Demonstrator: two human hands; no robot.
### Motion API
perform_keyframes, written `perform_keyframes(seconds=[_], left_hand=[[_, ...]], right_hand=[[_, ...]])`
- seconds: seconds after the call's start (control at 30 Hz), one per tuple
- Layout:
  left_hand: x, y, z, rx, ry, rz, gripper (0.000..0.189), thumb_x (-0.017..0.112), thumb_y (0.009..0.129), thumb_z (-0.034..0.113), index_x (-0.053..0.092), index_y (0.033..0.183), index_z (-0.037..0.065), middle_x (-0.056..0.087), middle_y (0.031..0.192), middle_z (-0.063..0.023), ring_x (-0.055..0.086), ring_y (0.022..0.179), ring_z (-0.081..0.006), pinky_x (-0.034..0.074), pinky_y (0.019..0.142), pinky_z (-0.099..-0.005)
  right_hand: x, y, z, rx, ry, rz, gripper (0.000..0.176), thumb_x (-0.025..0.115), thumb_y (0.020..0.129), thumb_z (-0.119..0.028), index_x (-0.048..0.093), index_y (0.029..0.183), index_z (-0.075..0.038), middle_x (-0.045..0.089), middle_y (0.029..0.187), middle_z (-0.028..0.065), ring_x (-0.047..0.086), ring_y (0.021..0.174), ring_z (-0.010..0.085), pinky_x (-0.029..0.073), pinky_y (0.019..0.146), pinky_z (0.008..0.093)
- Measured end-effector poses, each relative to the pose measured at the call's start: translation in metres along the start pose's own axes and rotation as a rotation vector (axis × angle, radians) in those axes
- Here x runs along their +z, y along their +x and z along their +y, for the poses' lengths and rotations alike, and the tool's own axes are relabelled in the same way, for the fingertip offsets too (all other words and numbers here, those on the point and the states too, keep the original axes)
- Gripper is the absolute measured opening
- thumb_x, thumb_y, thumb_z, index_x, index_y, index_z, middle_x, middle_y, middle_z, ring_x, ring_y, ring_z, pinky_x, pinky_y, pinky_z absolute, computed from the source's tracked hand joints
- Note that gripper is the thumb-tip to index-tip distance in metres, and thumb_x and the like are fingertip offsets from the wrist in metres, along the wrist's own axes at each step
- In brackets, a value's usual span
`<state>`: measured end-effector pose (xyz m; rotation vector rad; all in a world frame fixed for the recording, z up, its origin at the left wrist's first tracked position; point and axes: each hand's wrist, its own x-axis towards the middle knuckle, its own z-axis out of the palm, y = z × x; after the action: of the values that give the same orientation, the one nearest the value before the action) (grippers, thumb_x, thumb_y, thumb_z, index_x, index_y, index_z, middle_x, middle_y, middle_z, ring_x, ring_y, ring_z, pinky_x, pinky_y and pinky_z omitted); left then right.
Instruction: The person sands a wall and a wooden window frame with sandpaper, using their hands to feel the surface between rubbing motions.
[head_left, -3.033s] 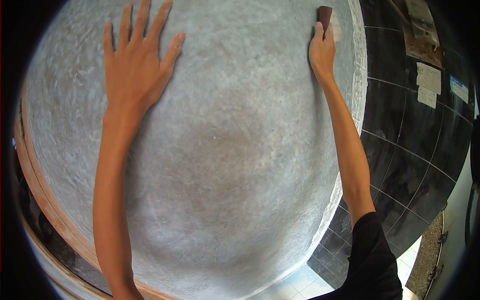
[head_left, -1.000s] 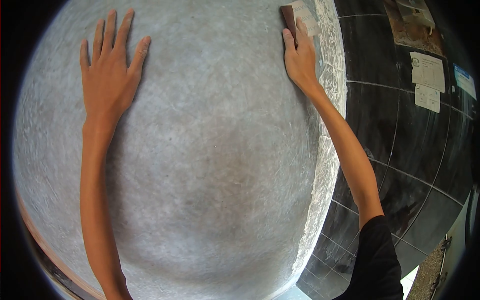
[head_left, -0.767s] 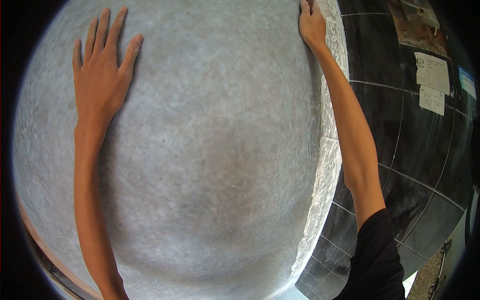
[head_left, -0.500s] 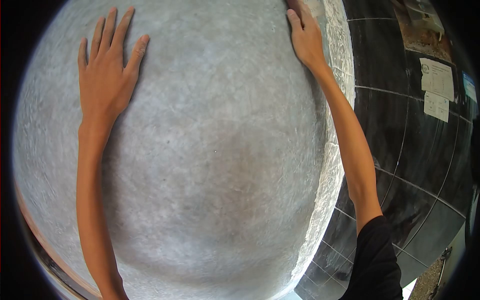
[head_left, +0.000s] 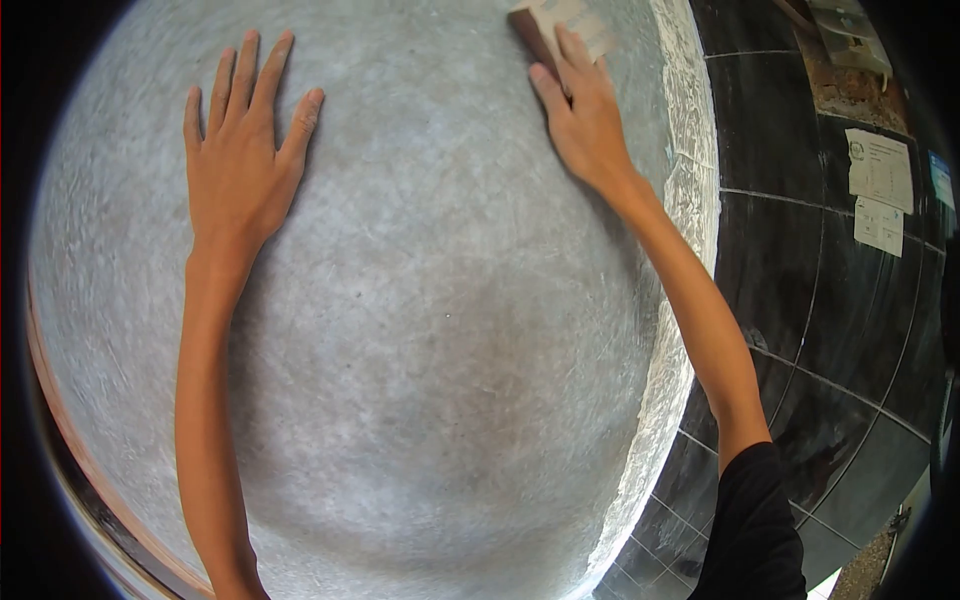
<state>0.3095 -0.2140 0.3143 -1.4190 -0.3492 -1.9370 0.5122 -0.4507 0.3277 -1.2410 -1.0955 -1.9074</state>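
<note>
Top of the frame, right of centre: folded sandpaper (head_left: 545, 32) in the grip of the right hand (head_left: 588, 125), against the grey wall (head_left: 430, 340). Upper left: left hand (head_left: 238, 175) flat on it, grip wide, fingers spread. Black tiles (head_left: 765, 255) at right.

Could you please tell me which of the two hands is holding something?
The right hand: it grips a brown and beige sheet, whereas the left hand rests open on the grey surface, holding nothing.

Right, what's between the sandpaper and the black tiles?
The head view shows grey wall, then a rough whitish strip, between the sandpaper and tiles.
</note>
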Motion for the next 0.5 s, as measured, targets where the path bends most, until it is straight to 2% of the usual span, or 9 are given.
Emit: perform_keyframes(seconds=[0.03,0.13,0.17,0.23,0.3,0.4,0.47,0.5], left_hand=[[0.000,0.000,0.000,-0.001,-0.005,-0.002,0.052,0.037,0.094,0.048,0.033,0.142,0.029,0.028,0.149,-0.0003,0.021,0.139,-0.0199,0.010,0.115,-0.0426],[-0.004,0.001,0.000,-0.015,-0.007,-0.004,0.052,0.038,0.094,0.047,0.033,0.142,0.027,0.028,0.149,-0.0009,0.022,0.139,-0.0202,0.010,0.114,-0.0429],[-0.004,0.000,0.000,-0.013,-0.028,-0.007,0.052,0.039,0.094,0.047,0.033,0.142,0.027,0.028,0.149,-0.0012,0.022,0.139,-0.0203,0.011,0.114,-0.0431],[-0.005,0.000,0.000,-0.009,-0.039,-0.012,0.052,0.039,0.094,0.047,0.033,0.142,0.027,0.028,0.149,-0.0014,0.023,0.139,-0.0204,0.011,0.114,-0.0431],[-0.005,-0.001,-0.002,-0.013,-0.054,-0.007,0.052,0.039,0.094,0.047,0.033,0.142,0.027,0.028,0.149,-0.0015,0.023,0.139,-0.0205,0.011,0.114,-0.0432],[-0.007,-0.001,-0.006,-0.003,-0.053,-0.019,0.051,0.039,0.094,0.047,0.034,0.141,0.027,0.029,0.149,-0.0003,0.023,0.138,-0.0197,0.012,0.114,-0.0430],[-0.011,-0.001,-0.010,0.018,-0.069,-0.033,0.050,0.039,0.094,0.046,0.035,0.141,0.028,0.030,0.148,0.0019,0.024,0.138,-0.0187,0.012,0.114,-0.0425],[-0.012,-0.001,-0.012,0.012,-0.068,-0.029,0.050,0.039,0.094,0.046,0.035,0.141,0.028,0.030,0.148,0.0019,0.024,0.138,-0.0187,0.012,0.114,-0.0425]], right_hand=[[0.002,-0.004,-0.008,-0.115,-0.007,-0.047,0.047,0.044,0.095,-0.032,0.045,0.134,-0.006,0.038,0.141,0.0181,0.033,0.133,0.0316,0.018,0.111,0.0449],[-0.006,-0.008,-0.010,-0.122,0.122,-0.089,0.048,0.046,0.094,-0.033,0.045,0.133,-0.005,0.041,0.139,0.0176,0.033,0.132,0.0317,0.019,0.111,0.0444],[-0.007,-0.005,-0.007,-0.036,0.088,-0.027,0.047,0.046,0.094,-0.032,0.045,0.132,-0.004,0.043,0.137,0.0202,0.036,0.129,0.0356,0.026,0.107,0.0434],[-0.008,0.018,0.024,0.114,0.181,0.010,0.055,0.044,0.095,-0.039,0.041,0.136,-0.003,0.045,0.133,0.0241,0.043,0.125,0.0354,0.030,0.104,0.0395],[-0.008,0.038,0.046,0.271,0.067,0.077,0.056,0.042,0.094,-0.042,0.043,0.133,-0.001,0.052,0.124,0.0268,0.050,0.116,0.0376,0.035,0.100,0.0380],[-0.003,0.068,0.101,0.341,0.044,0.127,0.052,0.042,0.093,-0.037,0.046,0.129,0.001,0.051,0.125,0.0272,0.048,0.116,0.0422,0.037,0.098,0.0418],[-0.003,0.079,0.116,0.519,-0.064,0.145,0.056,0.039,0.093,-0.041,0.046,0.129,0.001,0.054,0.121,0.0274,0.050,0.113,0.0432,0.038,0.097,0.0418],[-0.001,0.083,0.115,0.547,-0.048,0.145,0.057,0.037,0.093,-0.042,0.046,0.130,0.001,0.050,0.127,0.0272,0.046,0.119,0.0414,0.033,0.101,0.0432]])
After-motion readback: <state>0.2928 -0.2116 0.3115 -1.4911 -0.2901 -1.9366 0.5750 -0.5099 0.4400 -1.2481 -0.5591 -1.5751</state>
